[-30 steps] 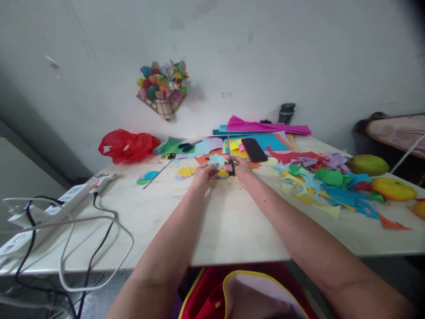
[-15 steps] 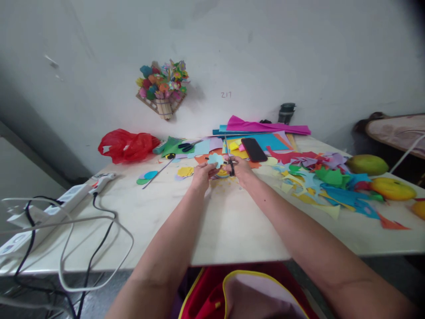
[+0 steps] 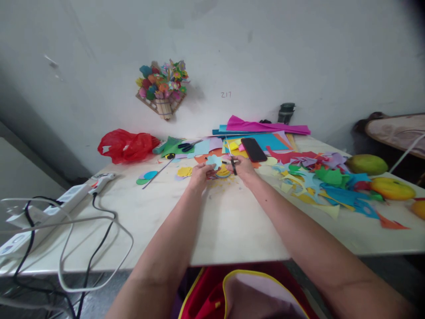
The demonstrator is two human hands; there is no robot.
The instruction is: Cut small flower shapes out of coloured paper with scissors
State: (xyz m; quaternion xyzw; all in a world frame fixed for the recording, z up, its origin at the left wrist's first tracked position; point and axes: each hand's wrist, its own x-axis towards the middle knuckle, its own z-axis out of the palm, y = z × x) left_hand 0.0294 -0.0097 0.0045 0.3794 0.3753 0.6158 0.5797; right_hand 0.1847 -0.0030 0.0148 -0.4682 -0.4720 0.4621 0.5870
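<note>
Scissors [image 3: 233, 168] with black handles sit in the grip of our right hand [image 3: 245, 169], fingers closed about the handles and one blade pointing away from us towards the wall [image 3: 212, 53]. Our left hand [image 3: 200, 174] pinches a pale blue paper flower [image 3: 214, 162] between thumb and fingers, holding it over the middle of the table [image 3: 239, 230], just left of the scissors; we cannot tell whether the blades touch its edge. Yellow cut-outs [image 3: 185, 171] lie in a stack just beside our left hand, and more yellow pieces [image 3: 224, 171] lie between our two hands. Further left we see a blue circle [image 3: 151, 175] overlapping a green circle [image 3: 142, 181], with a thin purple strip [image 3: 159, 172] alongside. Beyond our hands are a second pair of scissors [image 3: 187, 146] near some green paper [image 3: 172, 145], a red plastic bag [image 3: 128, 146] and, beyond our right hand, a dark phone [image 3: 254, 149] by the coloured sheets [image 3: 267, 141]. To our right, paper scraps [image 3: 332, 176] in many colours spread towards the fruit [image 3: 367, 164], while a white power strip [image 3: 68, 203] lies at the table's left side
</note>
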